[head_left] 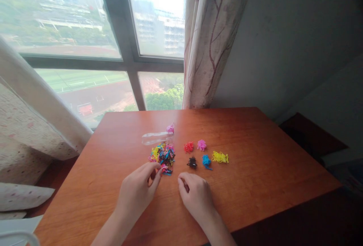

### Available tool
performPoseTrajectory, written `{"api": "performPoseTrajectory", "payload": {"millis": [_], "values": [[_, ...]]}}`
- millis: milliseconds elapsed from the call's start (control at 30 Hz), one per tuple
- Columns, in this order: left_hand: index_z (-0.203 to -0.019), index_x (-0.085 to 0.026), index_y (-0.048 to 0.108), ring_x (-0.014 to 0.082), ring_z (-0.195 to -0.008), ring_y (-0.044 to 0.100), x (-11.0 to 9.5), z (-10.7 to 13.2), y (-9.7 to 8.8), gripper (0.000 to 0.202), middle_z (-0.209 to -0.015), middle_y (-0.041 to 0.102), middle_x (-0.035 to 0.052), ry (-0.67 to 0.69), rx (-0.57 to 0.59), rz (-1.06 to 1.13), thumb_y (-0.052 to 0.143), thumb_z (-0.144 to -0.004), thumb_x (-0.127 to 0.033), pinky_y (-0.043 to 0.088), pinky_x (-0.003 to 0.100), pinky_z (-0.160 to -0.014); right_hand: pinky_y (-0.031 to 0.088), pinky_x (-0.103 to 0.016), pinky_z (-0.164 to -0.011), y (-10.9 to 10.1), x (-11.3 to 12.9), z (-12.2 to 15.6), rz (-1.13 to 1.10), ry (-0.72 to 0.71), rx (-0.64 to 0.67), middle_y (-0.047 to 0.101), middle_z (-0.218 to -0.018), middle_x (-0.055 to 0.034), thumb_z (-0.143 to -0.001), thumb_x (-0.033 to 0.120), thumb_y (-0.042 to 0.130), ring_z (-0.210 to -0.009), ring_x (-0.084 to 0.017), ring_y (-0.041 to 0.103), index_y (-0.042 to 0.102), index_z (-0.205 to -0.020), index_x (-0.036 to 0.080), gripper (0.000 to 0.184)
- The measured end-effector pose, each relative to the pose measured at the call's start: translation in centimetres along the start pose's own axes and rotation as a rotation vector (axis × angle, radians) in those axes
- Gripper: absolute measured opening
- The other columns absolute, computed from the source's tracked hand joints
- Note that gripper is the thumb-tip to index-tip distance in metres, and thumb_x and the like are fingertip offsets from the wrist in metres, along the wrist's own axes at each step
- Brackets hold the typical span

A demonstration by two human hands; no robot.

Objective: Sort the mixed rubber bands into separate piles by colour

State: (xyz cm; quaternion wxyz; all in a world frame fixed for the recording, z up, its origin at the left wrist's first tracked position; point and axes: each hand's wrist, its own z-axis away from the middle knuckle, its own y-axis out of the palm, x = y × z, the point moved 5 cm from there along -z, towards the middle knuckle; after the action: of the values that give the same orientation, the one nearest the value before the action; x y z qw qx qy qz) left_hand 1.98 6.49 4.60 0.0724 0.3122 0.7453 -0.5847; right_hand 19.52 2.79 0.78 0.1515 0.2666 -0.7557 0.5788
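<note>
A mixed heap of small coloured rubber bands (164, 154) lies on the wooden table, with yellow, blue, black and pink ones tangled together. At its near edge my left hand (140, 185) pinches thumb and forefinger on a pink rubber band (164, 167). My right hand (197, 191) rests to the right of the heap, fingers curled in and thumb against the forefinger; whether anything sits inside is hidden. Beyond it lie single-colour piles: red bands (188, 147), pink bands (201, 145), black bands (192, 162), blue bands (207, 161) and yellow bands (220, 157).
Behind the heap, a clear plastic container (155, 138) lies on its side, with a pink bunch (170, 128) by its right end. The brown table (255, 162) reaches to a window (130, 60) at the back. Curtains (210, 41) hang at both sides.
</note>
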Motion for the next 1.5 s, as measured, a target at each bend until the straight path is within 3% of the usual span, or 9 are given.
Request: {"api": "performPoseTrajectory", "payload": {"millis": [133,300,533,667,767,900,1133,1333,1500], "values": [[-0.084,-0.022,0.064,0.0130,-0.064,0.062,-3.7,-4.2,1.2,0.020,-0.075,0.069,0.0003,0.083,0.082,-0.058,0.046,-0.092,-0.027,0.040,0.021,-0.057,0.029,-0.024,-0.059,0.0,0.0,-0.1,-0.003,0.016,0.019,0.066,-0.070,0.0013,-0.091,0.018,0.046,-0.064,-0.014,0.060,0.061,-0.078,0.022,0.020],[-0.084,-0.021,0.067,0.0158,-0.068,0.064,-7.4,-9.5,4.5,0.017,-0.079,0.071,0.0032,0.162,0.214,-0.094,0.051,-0.088,-0.022,0.038,0.023,-0.057,0.030,-0.023,-0.058,-0.1,-0.1,-0.1,-0.026,0.030,0.016,0.065,-0.069,0.0010,-0.090,0.018,0.046,-0.062,-0.014,0.060,0.061,-0.077,0.022,0.021],[-0.096,-0.020,0.070,0.0219,-0.076,0.068,-8.6,-13.3,8.7,0.020,-0.087,0.073,0.0098,0.157,0.303,-0.119,0.054,-0.088,-0.030,0.046,0.028,-0.065,0.031,-0.023,-0.059,0.1,-0.3,-0.1,-0.063,0.026,0.000,0.065,-0.069,0.0006,-0.090,0.018,0.048,-0.062,-0.014,0.060,0.063,-0.078,0.021,0.020],[-0.101,-0.021,0.070,0.0232,-0.074,0.068,-8.6,-13.6,9.5,0.025,-0.084,0.073,0.0101,0.141,0.330,-0.122,0.056,-0.087,-0.036,0.047,0.030,-0.065,0.032,-0.022,-0.061,0.2,-0.4,0.0,-0.080,0.023,0.001,0.067,-0.072,-0.0002,-0.090,0.017,0.049,-0.065,-0.014,0.062,0.064,-0.081,0.021,0.019],[-0.099,-0.021,0.070,0.0232,-0.077,0.068,-8.6,-13.0,8.4,0.025,-0.085,0.074,0.0091,0.137,0.321,-0.112,0.054,-0.088,-0.037,0.047,0.029,-0.065,0.032,-0.022,-0.061,0.2,-0.4,-0.1,-0.066,0.028,0.006,0.067,-0.072,0.0000,-0.090,0.016,0.048,-0.065,-0.014,0.061,0.063,-0.081,0.021,0.018],[-0.095,-0.023,0.068,0.0197,-0.075,0.067,-7.9,-11.3,5.2,0.022,-0.085,0.073,0.0052,0.110,0.269,-0.092,0.050,-0.090,-0.033,0.043,0.027,-0.064,0.028,-0.024,-0.058,0.3,-0.3,-0.1,-0.004,0.037,0.020,0.065,-0.069,0.0019,-0.089,0.016,0.048,-0.062,-0.013,0.059,0.059,-0.076,0.022,0.019],[-0.087,-0.022,0.066,0.0143,-0.065,0.061,-3.5,-5.6,0.4,0.020,-0.071,0.068,-0.0014,-0.001,0.168,0.015,0.049,-0.091,-0.032,0.039,0.023,-0.059,0.025,-0.026,-0.058,0.2,0.3,-0.1,0.055,0.035,0.034,0.066,-0.071,0.0033,-0.089,0.016,0.052,-0.065,-0.013,0.060,0.058,-0.077,0.023,0.015],[-0.086,-0.024,0.067,0.0133,-0.059,0.061,0.6,0.2,0.8,0.021,-0.068,0.068,-0.0025,-0.057,0.161,0.050,0.049,-0.092,-0.034,0.041,0.022,-0.056,0.027,-0.026,-0.059,0.7,0.6,-0.3,0.103,0.050,0.058,0.067,-0.074,0.0031,-0.089,0.015,0.057,-0.068,-0.014,0.062,0.059,-0.082,0.024,0.012],[-0.091,-0.024,0.068,0.0152,-0.072,0.069,2.6,2.7,1.8,0.020,-0.085,0.075,-0.0005,-0.061,0.136,0.099,0.050,-0.091,-0.033,0.050,0.022,-0.066,0.031,-0.025,-0.061,1.2,1.1,-0.5,0.107,0.047,0.089,0.069,-0.077,0.0034,-0.089,0.014,0.059,-0.072,-0.015,0.064,0.060,-0.085,0.024,0.011]]}}
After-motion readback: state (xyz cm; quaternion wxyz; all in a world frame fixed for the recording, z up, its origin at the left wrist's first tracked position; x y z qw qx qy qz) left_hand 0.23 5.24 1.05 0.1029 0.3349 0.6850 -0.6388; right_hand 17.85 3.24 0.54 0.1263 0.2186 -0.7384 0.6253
